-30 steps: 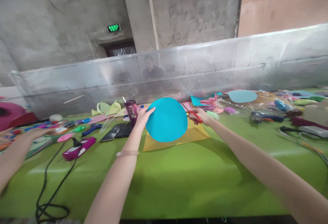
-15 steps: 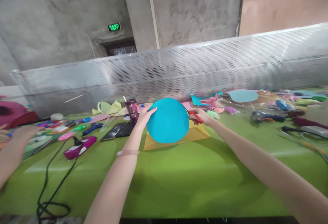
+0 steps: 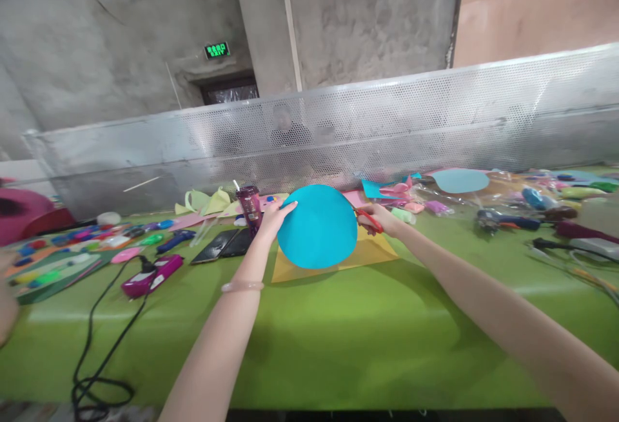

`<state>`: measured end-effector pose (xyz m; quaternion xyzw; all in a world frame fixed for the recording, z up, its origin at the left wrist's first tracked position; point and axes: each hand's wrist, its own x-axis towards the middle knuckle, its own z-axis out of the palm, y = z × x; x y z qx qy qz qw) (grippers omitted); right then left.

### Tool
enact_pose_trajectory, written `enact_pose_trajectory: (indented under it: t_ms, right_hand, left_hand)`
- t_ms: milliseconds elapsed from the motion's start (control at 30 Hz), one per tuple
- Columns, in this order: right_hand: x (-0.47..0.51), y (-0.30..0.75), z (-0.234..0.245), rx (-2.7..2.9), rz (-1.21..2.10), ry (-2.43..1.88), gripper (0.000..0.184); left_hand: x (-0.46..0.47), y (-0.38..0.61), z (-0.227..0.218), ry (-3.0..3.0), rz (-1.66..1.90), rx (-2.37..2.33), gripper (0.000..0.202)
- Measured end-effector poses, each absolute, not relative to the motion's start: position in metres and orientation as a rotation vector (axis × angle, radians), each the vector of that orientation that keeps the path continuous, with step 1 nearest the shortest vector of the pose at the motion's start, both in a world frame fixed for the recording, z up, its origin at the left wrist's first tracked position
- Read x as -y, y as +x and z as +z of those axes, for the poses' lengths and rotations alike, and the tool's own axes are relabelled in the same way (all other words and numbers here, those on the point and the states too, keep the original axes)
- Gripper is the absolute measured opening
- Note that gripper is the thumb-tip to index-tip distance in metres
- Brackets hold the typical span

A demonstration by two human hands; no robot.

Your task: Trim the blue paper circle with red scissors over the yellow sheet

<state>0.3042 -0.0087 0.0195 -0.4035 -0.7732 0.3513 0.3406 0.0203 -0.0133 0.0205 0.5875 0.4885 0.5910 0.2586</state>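
Left hand point(image 3: 271, 218) had fingers clamped on the blue paper disc point(image 3: 317, 227) at its left edge, over the yellow sheet point(image 3: 371, 253); right hand point(image 3: 385, 218) gripped red scissors point(image 3: 371, 221) by disc's right edge.

The round blue sheet point(image 3: 317, 227) looks smooth and matt, like paper or thin foam; the scissors point(image 3: 371, 220) have red plastic handles. The green table cover point(image 3: 338, 332) is smooth with a soft gloss, the power strip point(image 3: 155, 276) shiny plastic, the perforated screen point(image 3: 387, 125) silvery metal, the wall point(image 3: 367, 29) rough, matt concrete
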Motion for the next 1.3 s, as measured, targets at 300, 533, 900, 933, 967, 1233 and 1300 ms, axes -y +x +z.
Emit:
enact_pose_trajectory:
  t_ms: [300, 533, 900, 933, 967, 1233, 1300]
  right_hand:
    - [0.003, 0.305, 0.016, 1.95, 0.895, -1.077, 0.015]
    - [0.014, 0.303, 0.023, 2.0, 0.963, -1.044, 0.008]
    - [0.011, 0.303, 0.021, 2.034, 0.943, -1.063, 0.011]
    - [0.011, 0.303, 0.021, 2.033, 0.944, -1.062, 0.011]
    - [0.011, 0.302, 0.021, 2.032, 0.946, -1.061, 0.011]
    - [0.014, 0.303, 0.022, 2.045, 0.909, -1.079, 0.013]
    - [0.016, 0.303, 0.023, 2.055, 0.891, -1.078, 0.013]
  left_hand:
    - [0.016, 0.022, 0.021, 1.656, 1.527, -1.324, 0.037]
    - [0.012, 0.023, 0.018, 1.635, 1.419, -1.237, 0.037]
    - [0.012, 0.022, 0.017, 1.627, 1.398, -1.22, 0.04]
    - [0.012, 0.022, 0.017, 1.623, 1.403, -1.222, 0.041]
    - [0.012, 0.022, 0.017, 1.625, 1.407, -1.223, 0.041]
    - [0.013, 0.022, 0.018, 1.656, 1.392, -1.224, 0.042]
    - [0.014, 0.022, 0.019, 1.657, 1.386, -1.223, 0.042]
